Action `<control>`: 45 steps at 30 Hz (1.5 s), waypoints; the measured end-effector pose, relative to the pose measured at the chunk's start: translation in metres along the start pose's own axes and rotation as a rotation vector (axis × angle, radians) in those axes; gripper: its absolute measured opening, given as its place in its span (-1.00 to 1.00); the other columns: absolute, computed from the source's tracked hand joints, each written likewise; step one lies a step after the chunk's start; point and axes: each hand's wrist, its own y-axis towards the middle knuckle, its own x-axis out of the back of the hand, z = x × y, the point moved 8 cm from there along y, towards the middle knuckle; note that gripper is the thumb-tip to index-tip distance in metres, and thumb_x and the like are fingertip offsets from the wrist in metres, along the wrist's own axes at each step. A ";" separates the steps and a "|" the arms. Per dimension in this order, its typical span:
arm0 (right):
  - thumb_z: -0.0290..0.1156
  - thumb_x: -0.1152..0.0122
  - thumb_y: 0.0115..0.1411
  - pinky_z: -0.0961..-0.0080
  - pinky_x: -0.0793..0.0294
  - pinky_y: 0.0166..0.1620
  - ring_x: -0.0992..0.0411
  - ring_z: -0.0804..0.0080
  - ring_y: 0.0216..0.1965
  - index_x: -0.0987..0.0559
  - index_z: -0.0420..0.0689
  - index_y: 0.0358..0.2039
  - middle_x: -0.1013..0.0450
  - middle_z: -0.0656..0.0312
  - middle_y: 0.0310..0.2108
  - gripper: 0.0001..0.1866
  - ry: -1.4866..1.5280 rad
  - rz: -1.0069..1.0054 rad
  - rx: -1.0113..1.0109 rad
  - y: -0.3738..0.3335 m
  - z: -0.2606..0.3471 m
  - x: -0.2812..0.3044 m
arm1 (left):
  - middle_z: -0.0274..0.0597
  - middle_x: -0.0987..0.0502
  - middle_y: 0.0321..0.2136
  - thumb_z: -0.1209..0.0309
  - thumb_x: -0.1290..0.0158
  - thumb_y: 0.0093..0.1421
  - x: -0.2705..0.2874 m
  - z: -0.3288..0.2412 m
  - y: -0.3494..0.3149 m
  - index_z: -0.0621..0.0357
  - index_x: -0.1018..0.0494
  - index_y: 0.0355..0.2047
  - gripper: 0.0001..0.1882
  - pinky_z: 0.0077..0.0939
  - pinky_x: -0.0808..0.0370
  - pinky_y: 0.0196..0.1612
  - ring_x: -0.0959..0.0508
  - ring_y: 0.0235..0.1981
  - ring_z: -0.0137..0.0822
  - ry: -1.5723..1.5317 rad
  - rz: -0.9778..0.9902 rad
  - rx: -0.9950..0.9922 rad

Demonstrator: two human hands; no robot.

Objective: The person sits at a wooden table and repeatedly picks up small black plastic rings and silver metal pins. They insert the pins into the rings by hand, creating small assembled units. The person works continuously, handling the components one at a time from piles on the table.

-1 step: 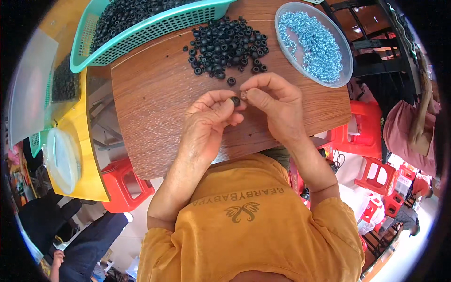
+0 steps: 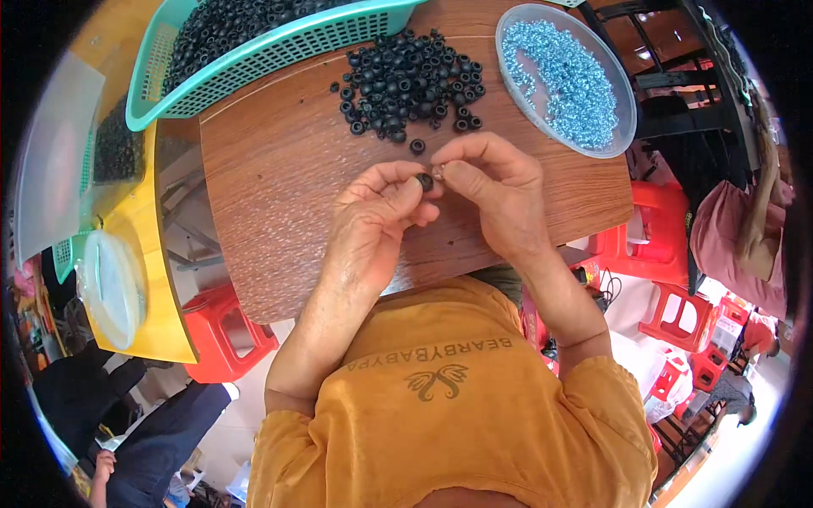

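Between the thumb and fingers of my left hand (image 2: pixel 368 207) is a small round black part (image 2: pixel 424 181), its hollow side showing. Just to its right, my right hand (image 2: pixel 500 186) pinches a tiny shiny piece (image 2: pixel 438 172) between thumb and forefinger; its kind is too small to make out. The two hands almost meet over the brown wooden table (image 2: pixel 288 195). Beyond them lies a loose pile of the same black ring-like parts (image 2: pixel 406 80), with one black part (image 2: pixel 417 146) lying apart, close to my fingers.
A round clear plastic dish (image 2: pixel 628 118) of small shiny light-blue pieces (image 2: pixel 572 85) stands at the far right. At the far left, a turquoise basket (image 2: pixel 279 51) is full of black parts. Red stools (image 2: pixel 222 334) flank the table. Other people (image 2: pixel 161 432) are around.
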 end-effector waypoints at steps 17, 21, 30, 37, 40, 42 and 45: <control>-0.67 -0.13 0.01 0.66 -0.38 -0.28 -0.38 0.58 -0.34 -0.56 -0.26 -0.38 -0.42 0.28 -0.40 -0.87 -0.281 -0.057 0.218 -0.010 0.012 -0.012 | -0.13 -0.52 -0.40 0.64 -0.06 0.07 0.004 -0.007 -0.007 0.35 -0.42 -0.29 -0.84 -0.56 -0.49 -0.29 -0.52 -0.43 -0.35 0.014 -0.087 -0.144; -0.65 -0.19 -0.04 0.67 -0.40 -0.30 -0.40 0.58 -0.39 -0.53 -0.28 -0.38 -0.41 0.27 -0.43 -0.85 -0.036 -0.042 -0.083 -0.007 -0.001 -0.011 | -0.14 -0.52 -0.41 0.68 -0.07 0.03 0.003 -0.012 -0.012 0.37 -0.44 -0.33 -0.85 -0.56 -0.50 -0.28 -0.51 -0.42 -0.38 0.110 -0.102 -0.259; -0.60 -0.23 -0.09 0.63 -0.37 -0.32 -0.38 0.52 -0.42 -0.53 -0.22 -0.41 -0.42 0.32 -0.48 -0.84 -0.077 -0.027 -0.196 -0.004 -0.009 0.004 | -0.11 -0.53 -0.41 0.70 -0.08 0.01 0.006 -0.004 -0.013 0.36 -0.46 -0.36 -0.85 -0.52 -0.53 -0.25 -0.54 -0.36 -0.34 0.115 -0.029 -0.175; -0.55 -0.20 -0.24 0.29 -0.26 -0.41 -0.28 0.15 -0.45 -0.45 -0.15 -0.61 -0.29 0.14 -0.55 -0.88 -1.252 -0.213 0.790 0.020 0.033 -0.014 | -0.04 -0.52 -0.40 0.65 -0.05 0.05 0.009 -0.011 -0.008 0.38 -0.43 -0.34 -0.87 -0.47 -0.51 -0.29 -0.54 -0.33 -0.26 0.071 -0.066 -0.196; -0.53 -0.15 -0.22 0.31 -0.23 -0.43 -0.26 0.20 -0.46 -0.39 -0.15 -0.67 -0.25 0.17 -0.55 -0.90 -1.497 -0.148 0.786 0.028 0.019 -0.024 | -0.03 -0.52 -0.40 0.65 -0.05 0.06 0.009 -0.014 -0.007 0.38 -0.43 -0.34 -0.88 -0.48 -0.51 -0.29 -0.54 -0.34 -0.26 0.065 -0.071 -0.207; -0.55 -0.19 -0.18 0.29 -0.25 -0.41 -0.27 0.19 -0.44 -0.40 -0.15 -0.64 -0.27 0.17 -0.53 -0.88 -1.502 -0.124 0.759 0.029 0.019 -0.026 | -0.02 -0.52 -0.39 0.64 -0.05 0.06 0.011 -0.014 -0.007 0.38 -0.43 -0.34 -0.87 -0.49 -0.51 -0.28 -0.54 -0.34 -0.26 0.061 -0.073 -0.199; -0.56 -0.17 -0.17 0.30 -0.25 -0.41 -0.28 0.19 -0.45 -0.39 -0.16 -0.65 -0.28 0.16 -0.55 -0.89 -1.414 -0.128 0.767 0.026 0.025 -0.025 | 0.00 -0.52 -0.38 0.64 -0.05 0.06 0.014 -0.014 -0.005 0.38 -0.43 -0.32 -0.86 -0.51 -0.51 -0.28 -0.54 -0.35 -0.27 0.046 -0.077 -0.169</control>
